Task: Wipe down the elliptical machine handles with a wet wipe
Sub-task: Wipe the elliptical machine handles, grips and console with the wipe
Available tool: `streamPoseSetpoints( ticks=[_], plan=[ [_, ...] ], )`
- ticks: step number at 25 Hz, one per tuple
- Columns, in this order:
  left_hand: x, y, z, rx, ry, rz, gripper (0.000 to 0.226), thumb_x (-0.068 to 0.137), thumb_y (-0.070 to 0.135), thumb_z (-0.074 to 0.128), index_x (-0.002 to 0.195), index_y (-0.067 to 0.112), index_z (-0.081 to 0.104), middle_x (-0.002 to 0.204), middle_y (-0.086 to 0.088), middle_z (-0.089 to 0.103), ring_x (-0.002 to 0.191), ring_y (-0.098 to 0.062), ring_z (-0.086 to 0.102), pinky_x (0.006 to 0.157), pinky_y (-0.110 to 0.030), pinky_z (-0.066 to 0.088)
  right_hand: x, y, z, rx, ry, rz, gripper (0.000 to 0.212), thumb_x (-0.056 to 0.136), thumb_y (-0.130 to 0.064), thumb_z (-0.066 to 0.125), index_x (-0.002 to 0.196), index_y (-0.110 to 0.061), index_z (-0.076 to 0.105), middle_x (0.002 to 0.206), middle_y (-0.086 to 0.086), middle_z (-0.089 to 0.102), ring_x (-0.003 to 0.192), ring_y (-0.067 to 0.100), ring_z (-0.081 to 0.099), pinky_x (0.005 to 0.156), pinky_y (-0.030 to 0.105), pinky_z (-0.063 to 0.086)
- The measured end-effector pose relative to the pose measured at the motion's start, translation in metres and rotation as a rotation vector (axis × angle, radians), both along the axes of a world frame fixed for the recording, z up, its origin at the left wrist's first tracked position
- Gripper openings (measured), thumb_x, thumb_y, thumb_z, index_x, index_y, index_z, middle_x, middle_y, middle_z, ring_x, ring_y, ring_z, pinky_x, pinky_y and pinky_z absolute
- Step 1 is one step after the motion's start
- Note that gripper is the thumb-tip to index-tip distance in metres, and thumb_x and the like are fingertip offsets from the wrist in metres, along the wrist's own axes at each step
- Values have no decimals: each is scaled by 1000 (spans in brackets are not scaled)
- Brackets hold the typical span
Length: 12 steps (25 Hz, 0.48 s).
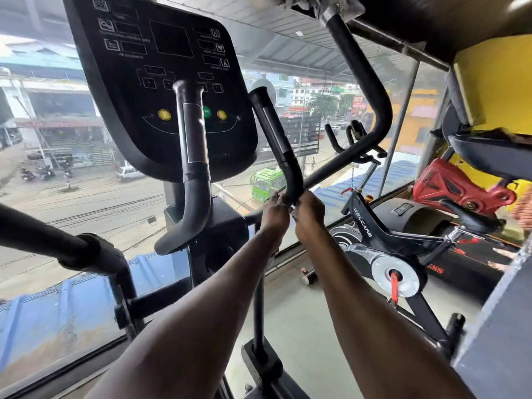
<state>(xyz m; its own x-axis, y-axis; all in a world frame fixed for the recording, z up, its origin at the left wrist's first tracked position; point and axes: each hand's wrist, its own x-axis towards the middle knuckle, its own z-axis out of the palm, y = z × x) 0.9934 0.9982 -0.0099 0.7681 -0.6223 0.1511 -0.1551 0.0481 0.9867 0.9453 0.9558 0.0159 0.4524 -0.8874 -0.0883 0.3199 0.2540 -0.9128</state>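
Note:
Both my hands meet at the base of the elliptical's right fixed handle (276, 136), a black bar rising toward the console (138, 82). My left hand (275, 213) and my right hand (309, 213) close around the bar's lower bend, with a bit of white wet wipe (293, 210) showing between them. The left fixed handle (193, 145) stands untouched in front of the console. A long moving handle (365, 82) arcs overhead on the right, and another thick one (57, 243) crosses at the lower left.
A black spin bike (383, 240) stands close on the right, beside a treadmill (431, 223) and red equipment (449, 182). A large glass window (72, 182) fills the front, overlooking a street. Grey floor (311, 326) lies below my arms.

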Motion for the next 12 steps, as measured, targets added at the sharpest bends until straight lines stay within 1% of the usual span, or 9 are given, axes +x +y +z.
streamPoseSetpoints(
  ticks=[1,2,3,4,7,8,10,11,12],
  plan=[
    [-5,4,4,-15,53,0,55,89,35,40,135,5,49,141,-19,52,128,-32,49,110,-41,38,-5,3,2,-66,1,-27,18,93,-4,48,88,-8,66,66,0,62,58,12,57,48,22,47],
    [-15,11,7,-50,63,5,49,93,32,46,135,6,49,137,-17,56,119,-27,56,101,-35,43,-11,7,2,-121,7,-54,24,91,1,48,100,-6,69,74,2,65,61,12,59,50,20,48],
    [-26,18,9,-89,69,23,42,94,29,51,132,9,52,130,-16,60,104,-23,59,88,-32,45,-17,10,-1,-146,22,-61,31,90,5,47,107,-6,70,80,4,67,60,11,59,50,18,47],
    [-31,22,5,-97,72,27,39,92,30,54,127,13,55,122,-15,65,93,-21,59,80,-31,44,-24,15,-4,-164,50,-69,35,88,8,46,110,-6,70,84,5,68,57,9,57,46,16,45],
    [-52,35,-13,-72,178,-64,50,74,51,58,111,19,62,106,-15,71,81,-21,60,76,-35,44,-56,35,-13,-227,118,-79,37,91,4,43,112,-12,69,87,1,66,58,7,56,36,12,39],
    [-60,39,-22,-68,207,-116,45,72,53,60,101,19,65,98,-16,72,79,-22,60,75,-36,44,-69,44,-15,-244,155,-96,35,94,1,42,112,-13,69,90,2,67,60,8,57,37,12,41],
    [-82,51,-31,-76,214,-218,23,84,39,65,83,16,64,76,-10,66,72,-21,58,69,-33,44,-91,55,-28,-274,210,-166,32,96,-3,42,114,-11,68,103,6,68,66,8,60,43,14,46],
    [-93,55,-31,-81,215,-274,21,90,29,64,73,16,62,68,-6,60,64,-19,53,62,-29,42,-104,60,-34,-295,230,-212,31,96,-3,43,114,-9,67,106,8,68,70,10,63,51,17,51],
    [-102,59,-33,-72,218,-322,28,92,21,63,65,16,58,62,-3,55,57,-18,47,54,-26,38,-117,65,-40,-319,270,-269,30,95,-4,44,114,-8,68,108,9,69,79,15,65,65,22,57]
  ],
)
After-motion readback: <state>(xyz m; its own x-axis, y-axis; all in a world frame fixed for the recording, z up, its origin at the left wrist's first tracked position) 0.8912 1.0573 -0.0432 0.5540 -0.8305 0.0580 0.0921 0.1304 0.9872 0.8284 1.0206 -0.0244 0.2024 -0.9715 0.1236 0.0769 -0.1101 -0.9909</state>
